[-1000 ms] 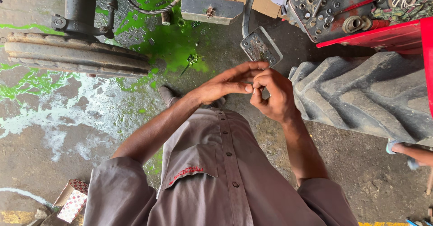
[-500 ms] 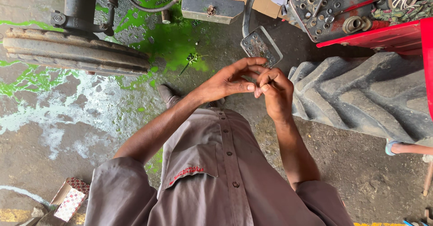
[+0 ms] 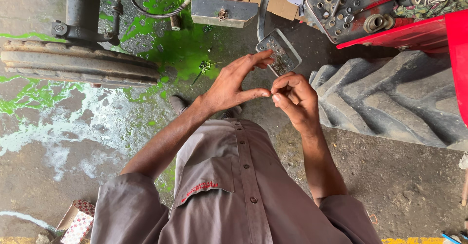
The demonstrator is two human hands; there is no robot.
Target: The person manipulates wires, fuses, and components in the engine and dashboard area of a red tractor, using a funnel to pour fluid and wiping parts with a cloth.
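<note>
Whatever sits between the two hands is almost wholly hidden: only a tiny pale speck (image 3: 267,94) shows at the fingertips, too small to name, and its long axis, if it has one, cannot be made out. The left hand (image 3: 234,85) pinches it between thumb and forefinger, the other fingers fanned up and away. The right hand (image 3: 295,100) is curled close, its thumb tip meeting the same spot; it may share the hold. Just beyond the pinch lies a metal pedal (image 3: 279,53); right of it a big tyre (image 3: 390,98); far left, a narrow wheel (image 3: 78,68).
</note>
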